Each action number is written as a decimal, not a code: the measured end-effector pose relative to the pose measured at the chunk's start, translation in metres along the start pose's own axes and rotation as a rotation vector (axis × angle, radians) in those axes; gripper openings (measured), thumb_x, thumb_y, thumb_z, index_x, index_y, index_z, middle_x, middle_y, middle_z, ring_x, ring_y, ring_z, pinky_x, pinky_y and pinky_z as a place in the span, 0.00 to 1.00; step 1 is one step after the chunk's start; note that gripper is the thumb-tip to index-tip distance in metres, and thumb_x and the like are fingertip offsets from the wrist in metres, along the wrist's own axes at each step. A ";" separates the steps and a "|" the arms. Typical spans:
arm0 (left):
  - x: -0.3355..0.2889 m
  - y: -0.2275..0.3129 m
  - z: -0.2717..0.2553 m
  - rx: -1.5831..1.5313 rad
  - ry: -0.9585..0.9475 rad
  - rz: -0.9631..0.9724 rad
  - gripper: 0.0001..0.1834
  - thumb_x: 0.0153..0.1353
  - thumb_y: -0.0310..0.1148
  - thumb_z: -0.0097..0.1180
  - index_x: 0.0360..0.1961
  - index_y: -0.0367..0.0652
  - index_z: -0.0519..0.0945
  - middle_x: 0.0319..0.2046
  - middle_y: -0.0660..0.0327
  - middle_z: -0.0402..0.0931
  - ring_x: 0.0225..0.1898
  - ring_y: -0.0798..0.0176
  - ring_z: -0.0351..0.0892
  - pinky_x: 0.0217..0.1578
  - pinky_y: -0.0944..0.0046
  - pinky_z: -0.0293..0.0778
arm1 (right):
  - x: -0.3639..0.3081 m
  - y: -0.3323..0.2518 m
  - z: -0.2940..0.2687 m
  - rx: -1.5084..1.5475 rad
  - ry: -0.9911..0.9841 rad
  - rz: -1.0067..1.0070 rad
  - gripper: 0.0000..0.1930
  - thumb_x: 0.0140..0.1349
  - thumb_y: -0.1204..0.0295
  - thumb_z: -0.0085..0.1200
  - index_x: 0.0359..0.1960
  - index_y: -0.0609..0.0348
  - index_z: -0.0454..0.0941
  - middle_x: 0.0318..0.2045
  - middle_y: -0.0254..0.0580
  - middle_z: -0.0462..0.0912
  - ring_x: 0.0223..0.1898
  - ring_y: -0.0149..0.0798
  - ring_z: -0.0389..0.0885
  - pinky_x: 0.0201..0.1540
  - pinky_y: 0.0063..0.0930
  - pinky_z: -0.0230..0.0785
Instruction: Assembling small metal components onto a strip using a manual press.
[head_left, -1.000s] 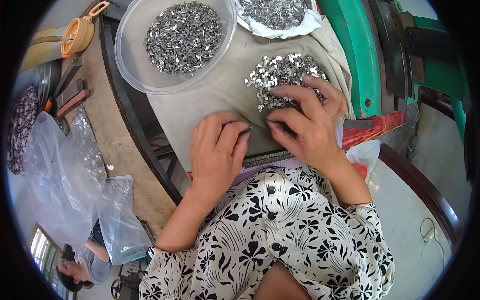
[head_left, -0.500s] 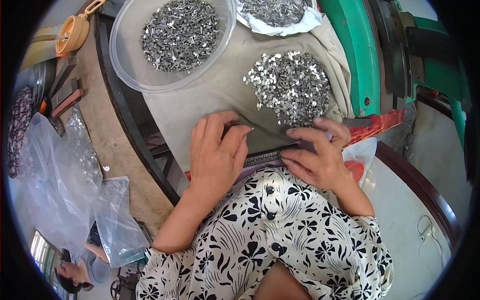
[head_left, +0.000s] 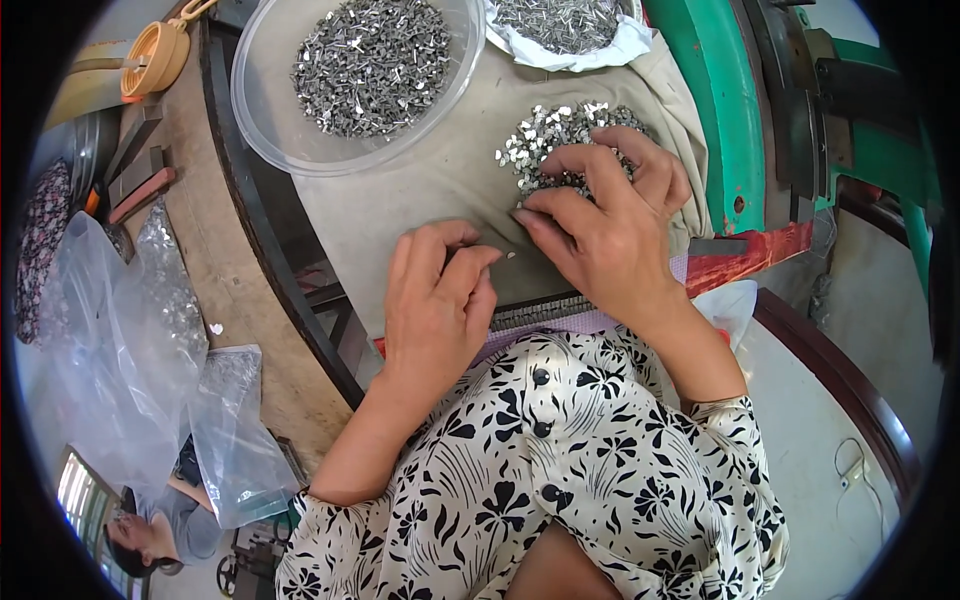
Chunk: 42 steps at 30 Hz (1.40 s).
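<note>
My right hand (head_left: 605, 225) rests palm down on a pile of small shiny metal pieces (head_left: 545, 135) spread on a beige cloth (head_left: 420, 205), its fingers curled into the pile's near edge. My left hand (head_left: 435, 300) lies on the cloth just left of it, fingers bent, tips close to one loose piece (head_left: 511, 255). Under both hands, at the cloth's near edge, lies a dark strip (head_left: 545, 310) with a row of fine slots. Whether either hand pinches a piece is hidden.
A clear round bowl (head_left: 270, 130) of dark metal pieces stands at the back left, a white-lined container (head_left: 565, 45) of more pieces behind. A green machine frame (head_left: 725, 110) stands at the right. Clear plastic bags (head_left: 130, 330) hang at the left. Another person (head_left: 150, 525) is at the lower left.
My right hand has moved from the near edge of the cloth up onto the pile of shiny pieces. My left hand has stayed near the strip, shifting slightly.
</note>
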<state>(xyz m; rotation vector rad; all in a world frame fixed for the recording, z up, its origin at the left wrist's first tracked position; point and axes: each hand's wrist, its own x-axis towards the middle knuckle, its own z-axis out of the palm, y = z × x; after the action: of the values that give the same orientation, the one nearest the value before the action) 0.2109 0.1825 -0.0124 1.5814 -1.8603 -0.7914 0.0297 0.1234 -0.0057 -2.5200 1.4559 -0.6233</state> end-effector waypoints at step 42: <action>0.000 -0.008 -0.003 -0.116 -0.068 -0.036 0.10 0.47 0.22 0.65 0.33 0.42 0.84 0.44 0.60 0.75 0.42 0.55 0.73 0.43 0.57 0.69 | -0.008 0.004 -0.013 0.037 -0.086 0.028 0.07 0.46 0.70 0.70 0.28 0.47 0.86 0.45 0.27 0.81 0.57 0.49 0.67 0.60 0.40 0.50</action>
<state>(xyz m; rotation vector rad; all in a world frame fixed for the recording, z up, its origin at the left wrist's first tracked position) 0.2187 0.1816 -0.0167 1.5368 -1.8033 -0.9629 0.0170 0.1292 0.0022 -2.4624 1.4339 -0.5259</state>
